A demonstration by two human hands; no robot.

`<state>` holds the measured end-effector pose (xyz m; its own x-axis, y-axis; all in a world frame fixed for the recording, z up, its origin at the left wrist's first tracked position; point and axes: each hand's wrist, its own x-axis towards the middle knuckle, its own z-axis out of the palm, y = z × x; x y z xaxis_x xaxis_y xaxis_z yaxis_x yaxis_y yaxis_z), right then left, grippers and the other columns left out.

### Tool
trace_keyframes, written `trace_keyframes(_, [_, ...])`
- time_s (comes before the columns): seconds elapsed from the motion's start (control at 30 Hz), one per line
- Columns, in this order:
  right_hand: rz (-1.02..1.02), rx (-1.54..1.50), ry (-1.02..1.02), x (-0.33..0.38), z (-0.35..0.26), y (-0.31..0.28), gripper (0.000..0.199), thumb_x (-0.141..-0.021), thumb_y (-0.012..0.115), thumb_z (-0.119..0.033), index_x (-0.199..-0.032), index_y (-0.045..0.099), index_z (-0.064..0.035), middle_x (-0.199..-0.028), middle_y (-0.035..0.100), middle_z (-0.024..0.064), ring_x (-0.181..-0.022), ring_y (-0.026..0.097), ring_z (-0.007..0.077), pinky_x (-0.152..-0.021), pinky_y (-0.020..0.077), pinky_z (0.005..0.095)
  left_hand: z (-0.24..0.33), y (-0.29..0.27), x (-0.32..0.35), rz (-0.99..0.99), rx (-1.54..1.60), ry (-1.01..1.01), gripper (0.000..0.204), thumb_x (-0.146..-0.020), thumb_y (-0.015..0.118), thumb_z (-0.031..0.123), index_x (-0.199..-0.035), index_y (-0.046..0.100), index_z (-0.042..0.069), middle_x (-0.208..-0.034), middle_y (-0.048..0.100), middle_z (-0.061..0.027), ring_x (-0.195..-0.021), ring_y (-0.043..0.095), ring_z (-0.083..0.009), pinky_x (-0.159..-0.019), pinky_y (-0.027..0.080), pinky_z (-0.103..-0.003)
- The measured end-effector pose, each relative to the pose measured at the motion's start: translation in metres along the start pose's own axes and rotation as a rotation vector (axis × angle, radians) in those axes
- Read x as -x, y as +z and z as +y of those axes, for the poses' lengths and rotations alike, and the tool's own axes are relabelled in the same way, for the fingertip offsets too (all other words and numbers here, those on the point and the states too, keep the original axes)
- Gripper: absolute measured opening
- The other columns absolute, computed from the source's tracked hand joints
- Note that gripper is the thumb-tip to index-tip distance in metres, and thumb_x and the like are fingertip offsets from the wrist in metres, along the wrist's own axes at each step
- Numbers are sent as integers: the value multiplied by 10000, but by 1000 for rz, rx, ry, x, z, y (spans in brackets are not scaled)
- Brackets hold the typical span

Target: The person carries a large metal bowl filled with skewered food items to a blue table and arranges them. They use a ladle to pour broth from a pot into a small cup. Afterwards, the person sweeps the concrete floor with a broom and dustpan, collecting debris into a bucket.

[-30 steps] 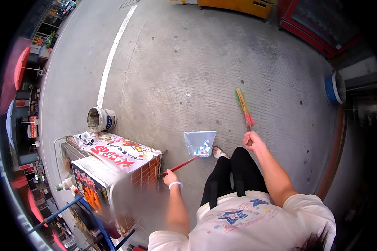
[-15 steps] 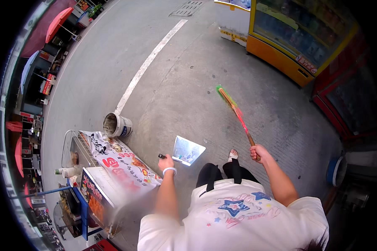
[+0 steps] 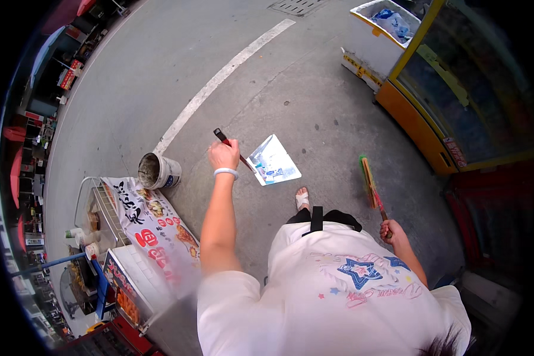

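My left hand [image 3: 224, 155] is closed around the dark handle of a dustpan [image 3: 282, 161], reaching forward with a pale band on its wrist. The pan looks shiny white or metallic, sits just ahead of my feet, and has some small bluish bits in it or reflected on it; I cannot tell which. On the right, my right hand [image 3: 393, 231] grips the lower end of a broom [image 3: 371, 187] by its brown stick. Its green and reddish head points away from me, apart from the dustpan. Whether the bristles touch the ground I cannot tell.
A dirty white bucket [image 3: 167, 173] lies tilted or stands left of the dustpan, beside a food cart with a printed banner [image 3: 154, 222]. At the far right are a white foam box [image 3: 368, 44] holding blue plastic and a yellow display fridge [image 3: 412, 127]. My sandalled foot [image 3: 302, 199] is on the pavement.
My left hand has swung the dustpan forward, its handle now tipped up more. My right hand and the broom have shifted right and closer to my body. The whole view has turned somewhat.
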<state>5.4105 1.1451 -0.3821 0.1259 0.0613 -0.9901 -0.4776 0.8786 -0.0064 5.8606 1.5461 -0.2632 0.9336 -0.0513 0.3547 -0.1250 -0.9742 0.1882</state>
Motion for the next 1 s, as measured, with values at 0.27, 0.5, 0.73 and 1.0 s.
trace_keyframes(0.27, [65,-318,-78,-39,-108,29,260,-778,465,-73,-537,390,-137,-413,360,-37,-327,340,83,-314,324,217,177,31,-210,151,180,540,226,-733,609,240,-613,592,49,-713,550,-112,-718,547,-312,-698,460,-419])
trace_keyframes(0.5, [80,-586,-166,-69,-225,27,262,-772,460,-70,-530,378,-130,-410,360,-30,-318,340,95,-310,315,221,421,16,-424,517,141,872,206,-740,628,192,-616,578,35,-722,543,-110,-733,541,-307,-721,471,-403])
trace_keyframes(0.73, [3,-839,-165,-48,-319,36,227,-762,483,-47,-575,394,-140,-440,374,-38,-337,356,94,-338,328,224,682,-28,-563,722,449,822,231,-796,662,250,-752,583,38,-811,560,-127,-786,571,-335,-742,474,-432])
trace_keyframes(1.0, [46,-1004,-244,-52,-364,98,253,-780,478,-75,-565,365,-145,-436,357,-33,-337,325,111,-340,301,240,937,22,-631,938,824,1024,151,-755,655,154,-744,547,49,-816,521,-120,-815,518,-321,-747,435,-428])
